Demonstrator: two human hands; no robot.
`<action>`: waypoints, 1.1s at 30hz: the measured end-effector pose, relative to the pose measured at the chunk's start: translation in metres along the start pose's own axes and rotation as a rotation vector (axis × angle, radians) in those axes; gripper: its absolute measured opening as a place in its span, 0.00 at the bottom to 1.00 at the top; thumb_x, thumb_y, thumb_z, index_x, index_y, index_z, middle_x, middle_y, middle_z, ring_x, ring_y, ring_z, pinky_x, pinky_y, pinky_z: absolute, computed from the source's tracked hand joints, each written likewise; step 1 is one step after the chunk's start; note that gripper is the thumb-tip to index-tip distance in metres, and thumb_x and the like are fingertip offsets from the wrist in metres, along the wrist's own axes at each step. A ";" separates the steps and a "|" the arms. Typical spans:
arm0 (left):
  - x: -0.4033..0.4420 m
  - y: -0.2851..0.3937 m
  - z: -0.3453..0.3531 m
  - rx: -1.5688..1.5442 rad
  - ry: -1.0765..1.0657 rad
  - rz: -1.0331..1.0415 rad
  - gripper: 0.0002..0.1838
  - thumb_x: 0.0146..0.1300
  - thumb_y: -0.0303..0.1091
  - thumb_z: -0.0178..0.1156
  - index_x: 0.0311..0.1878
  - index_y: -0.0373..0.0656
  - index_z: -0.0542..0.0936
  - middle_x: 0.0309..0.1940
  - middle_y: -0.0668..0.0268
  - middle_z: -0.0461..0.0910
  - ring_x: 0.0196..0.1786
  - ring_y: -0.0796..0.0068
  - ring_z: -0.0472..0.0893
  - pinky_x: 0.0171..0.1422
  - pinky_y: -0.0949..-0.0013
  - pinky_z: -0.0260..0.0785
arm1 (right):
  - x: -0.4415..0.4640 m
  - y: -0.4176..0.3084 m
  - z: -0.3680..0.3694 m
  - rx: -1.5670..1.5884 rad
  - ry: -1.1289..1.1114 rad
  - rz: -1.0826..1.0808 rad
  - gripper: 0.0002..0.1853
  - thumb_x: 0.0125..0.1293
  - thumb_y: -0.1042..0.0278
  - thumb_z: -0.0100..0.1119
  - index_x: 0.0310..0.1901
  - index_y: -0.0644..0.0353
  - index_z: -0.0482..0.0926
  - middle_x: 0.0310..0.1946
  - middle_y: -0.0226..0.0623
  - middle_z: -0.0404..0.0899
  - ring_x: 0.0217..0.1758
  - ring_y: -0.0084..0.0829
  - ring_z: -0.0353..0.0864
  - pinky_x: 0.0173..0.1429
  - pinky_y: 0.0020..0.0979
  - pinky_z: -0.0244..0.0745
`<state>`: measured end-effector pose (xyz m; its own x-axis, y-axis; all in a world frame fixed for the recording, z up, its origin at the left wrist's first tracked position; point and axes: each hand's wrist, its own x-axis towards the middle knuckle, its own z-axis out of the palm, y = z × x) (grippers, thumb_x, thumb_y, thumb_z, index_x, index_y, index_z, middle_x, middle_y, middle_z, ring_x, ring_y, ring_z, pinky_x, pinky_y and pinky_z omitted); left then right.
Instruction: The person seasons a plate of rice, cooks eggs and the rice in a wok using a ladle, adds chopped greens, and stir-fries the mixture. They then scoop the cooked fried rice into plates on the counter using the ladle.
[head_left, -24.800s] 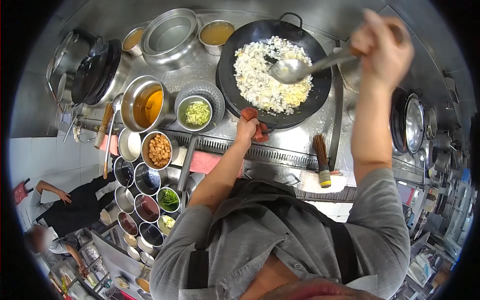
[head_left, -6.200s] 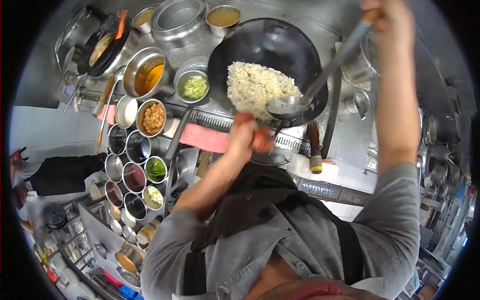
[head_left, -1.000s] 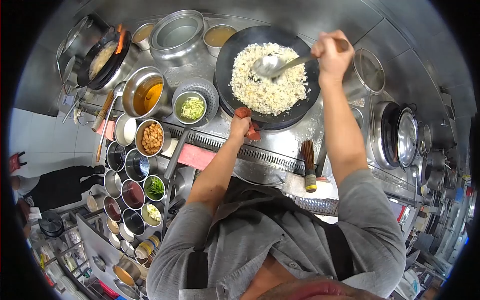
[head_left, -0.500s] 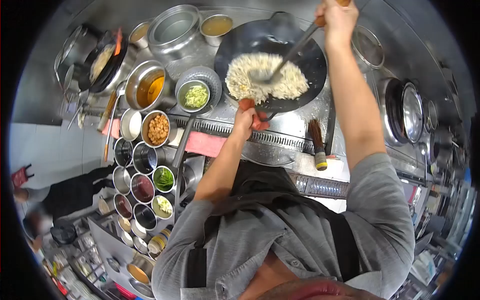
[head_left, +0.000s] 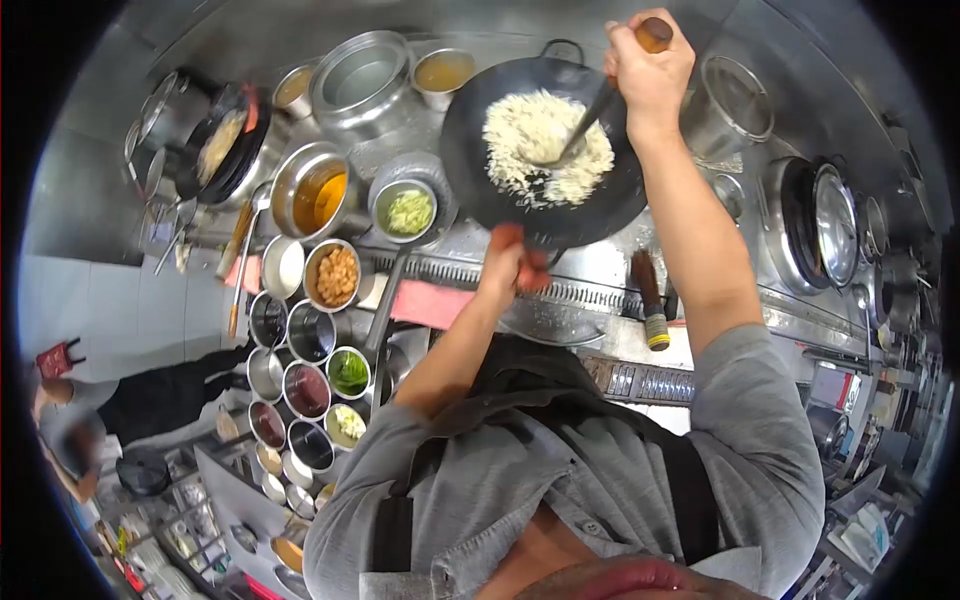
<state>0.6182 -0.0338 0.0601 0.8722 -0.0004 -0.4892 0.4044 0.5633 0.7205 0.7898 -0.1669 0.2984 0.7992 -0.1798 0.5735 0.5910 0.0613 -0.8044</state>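
A black wok (head_left: 470,195) sits on the stove in front of me, with loose white rice (head_left: 520,120) in its middle. My left hand (head_left: 500,270) is closed around a folded red cloth (head_left: 507,238) at the wok's near handle; the handle under the cloth is mostly hidden. Above the wok's right side, my right hand (head_left: 650,80) grips the wooden handle of a long metal ladle (head_left: 592,118). The ladle's head is down in the rice and blurred by motion.
Left of the wok stand a bowl of shredded greens (head_left: 409,211), a pot of orange liquid (head_left: 318,200) and several ingredient cups. A brush (head_left: 650,300) lies on the right ledge. A lidded pot (head_left: 835,225) is farther right. Another person (head_left: 160,395) is at far left.
The rice has gathered toward the far middle of the wok and looks looser. My right hand has come down and slightly left with the ladle. My left hand stays at the cloth.
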 end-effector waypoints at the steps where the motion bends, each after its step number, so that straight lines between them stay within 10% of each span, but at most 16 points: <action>1: -0.020 -0.010 -0.011 0.038 0.003 -0.019 0.25 0.55 0.22 0.45 0.59 0.42 0.63 0.28 0.53 0.76 0.18 0.69 0.73 0.25 0.54 0.79 | 0.007 -0.005 -0.003 0.013 -0.029 -0.106 0.08 0.57 0.81 0.56 0.27 0.59 0.68 0.13 0.29 0.68 0.11 0.21 0.67 0.16 0.24 0.61; 9: -0.037 0.051 0.021 -0.101 0.054 -0.068 0.24 0.54 0.22 0.47 0.57 0.38 0.64 0.17 0.58 0.69 0.17 0.64 0.72 0.21 0.56 0.72 | 0.014 -0.060 0.020 -0.058 0.026 0.206 0.08 0.56 0.76 0.60 0.28 0.57 0.69 0.14 0.27 0.66 0.11 0.22 0.66 0.15 0.24 0.60; 12: 0.050 -0.005 -0.021 -0.077 -0.019 -0.069 0.23 0.55 0.20 0.46 0.57 0.37 0.64 0.18 0.58 0.71 0.17 0.68 0.72 0.17 0.60 0.70 | 0.010 0.012 0.028 -0.110 0.005 0.050 0.08 0.56 0.77 0.59 0.26 0.57 0.68 0.13 0.26 0.65 0.12 0.21 0.66 0.16 0.26 0.60; 16: -0.064 -0.016 -0.014 -0.006 0.212 -0.044 0.26 0.52 0.20 0.44 0.58 0.41 0.65 0.29 0.55 0.76 0.17 0.69 0.73 0.19 0.57 0.76 | 0.020 -0.064 0.019 -0.107 0.061 0.032 0.10 0.57 0.75 0.60 0.25 0.55 0.68 0.13 0.25 0.65 0.12 0.19 0.64 0.16 0.24 0.59; 27: -0.009 -0.001 0.006 -0.053 0.141 -0.029 0.20 0.53 0.19 0.44 0.52 0.37 0.66 0.18 0.57 0.71 0.15 0.66 0.71 0.20 0.57 0.74 | 0.024 0.013 0.016 -0.127 0.065 -0.042 0.11 0.59 0.76 0.62 0.26 0.57 0.68 0.14 0.25 0.66 0.13 0.19 0.64 0.17 0.24 0.57; 33: -0.016 0.022 0.020 -0.098 0.290 -0.039 0.23 0.52 0.18 0.44 0.54 0.39 0.65 0.22 0.57 0.73 0.18 0.68 0.75 0.16 0.58 0.74 | 0.041 -0.085 -0.020 0.227 0.034 -0.217 0.08 0.60 0.80 0.60 0.25 0.64 0.72 0.13 0.34 0.65 0.12 0.28 0.64 0.18 0.31 0.60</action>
<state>0.6185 -0.0375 0.0937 0.7358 0.2044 -0.6457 0.3952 0.6447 0.6544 0.7705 -0.1989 0.3872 0.6497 -0.2451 0.7196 0.7599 0.2349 -0.6061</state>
